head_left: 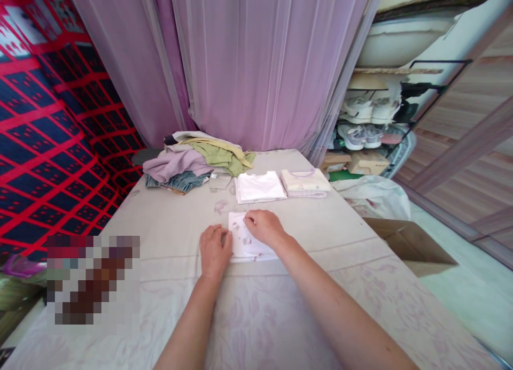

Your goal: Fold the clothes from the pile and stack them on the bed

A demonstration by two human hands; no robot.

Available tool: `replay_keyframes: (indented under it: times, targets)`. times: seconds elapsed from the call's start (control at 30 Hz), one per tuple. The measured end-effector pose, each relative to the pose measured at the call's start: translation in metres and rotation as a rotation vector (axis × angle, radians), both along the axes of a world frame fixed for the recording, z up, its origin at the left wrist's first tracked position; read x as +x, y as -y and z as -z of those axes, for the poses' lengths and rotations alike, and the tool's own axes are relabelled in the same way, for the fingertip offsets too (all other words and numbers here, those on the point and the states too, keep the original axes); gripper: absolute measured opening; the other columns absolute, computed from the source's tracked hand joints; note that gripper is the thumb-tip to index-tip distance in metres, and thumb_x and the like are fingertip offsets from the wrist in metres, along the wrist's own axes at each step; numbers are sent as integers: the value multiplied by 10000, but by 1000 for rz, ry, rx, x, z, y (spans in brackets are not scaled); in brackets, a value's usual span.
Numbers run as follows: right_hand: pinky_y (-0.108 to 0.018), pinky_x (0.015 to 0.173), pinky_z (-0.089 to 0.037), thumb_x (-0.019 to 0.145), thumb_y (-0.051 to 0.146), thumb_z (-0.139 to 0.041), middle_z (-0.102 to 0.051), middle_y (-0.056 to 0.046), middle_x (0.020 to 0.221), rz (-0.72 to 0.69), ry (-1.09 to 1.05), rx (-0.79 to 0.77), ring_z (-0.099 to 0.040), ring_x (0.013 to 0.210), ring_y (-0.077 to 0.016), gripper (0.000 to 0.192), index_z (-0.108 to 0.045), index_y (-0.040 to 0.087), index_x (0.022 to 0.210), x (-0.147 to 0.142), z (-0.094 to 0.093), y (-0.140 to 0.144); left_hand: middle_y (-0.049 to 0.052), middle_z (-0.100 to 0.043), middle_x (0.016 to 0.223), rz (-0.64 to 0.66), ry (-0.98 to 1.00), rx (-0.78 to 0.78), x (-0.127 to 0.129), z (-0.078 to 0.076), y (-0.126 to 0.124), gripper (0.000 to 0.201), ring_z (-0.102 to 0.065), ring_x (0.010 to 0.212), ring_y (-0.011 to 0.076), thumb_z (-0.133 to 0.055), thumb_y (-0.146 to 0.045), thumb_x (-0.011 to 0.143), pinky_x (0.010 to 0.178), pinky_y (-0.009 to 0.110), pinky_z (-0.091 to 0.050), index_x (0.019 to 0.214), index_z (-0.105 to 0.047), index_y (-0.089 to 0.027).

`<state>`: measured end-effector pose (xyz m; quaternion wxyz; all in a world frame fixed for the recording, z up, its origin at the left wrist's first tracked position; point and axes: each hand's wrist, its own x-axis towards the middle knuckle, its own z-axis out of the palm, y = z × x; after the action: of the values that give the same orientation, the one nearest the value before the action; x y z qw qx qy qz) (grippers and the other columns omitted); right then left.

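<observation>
White folded cloth [250, 243] under both hands.

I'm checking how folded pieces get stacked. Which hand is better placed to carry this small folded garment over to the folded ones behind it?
Probably the right hand: it lies on the small folded garment, nearer the folded white garment. The left hand rests at its left edge.

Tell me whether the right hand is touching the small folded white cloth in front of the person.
Touching. The head view shows the right hand lying flat on top of the folded white cloth, fingers overlapping its upper edge, with no gap between them.
</observation>
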<state>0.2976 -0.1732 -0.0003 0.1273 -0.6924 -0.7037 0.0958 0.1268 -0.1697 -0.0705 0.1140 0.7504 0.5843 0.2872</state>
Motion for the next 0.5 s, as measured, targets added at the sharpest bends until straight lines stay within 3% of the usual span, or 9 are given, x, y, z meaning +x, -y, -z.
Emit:
replay_keyframes:
  times: [0.23, 0.37, 0.5]
  targets:
    - [-244, 678, -388, 891, 332, -442, -734, -45, 874, 83, -115, -62, -650, 826, -174, 285, -709, 234, 866, -27, 16, 21, 66, -598, 1268, -60, -4, -131, 3, 1, -7, 316, -434, 1268, 267, -412, -330, 880, 1100, 455, -264, 871, -710, -227]
    - [-233, 671, -398, 881, 465, -453, -729, -48, 871, 140, -247, -79, -649, 821, -170, 352, -703, 220, 919, -29, 21, 18, -26, -530, 1366, 35, 116, -316, 0, -4, -10, 329, -313, 1366, 250, -385, -304, 901, 1118, 560, -91, 961, -708, -315]
    - [-239, 658, -410, 833, 540, -490, -731, -64, 888, 215, -320, -140, -655, 822, -185, 420, -702, 200, 958, -28, 25, 10, -44, -530, 1363, 146, 163, -384, -4, -11, -11, 324, -283, 1383, 229, -399, -292, 898, 1107, 588, 9, 1028, -689, -359]
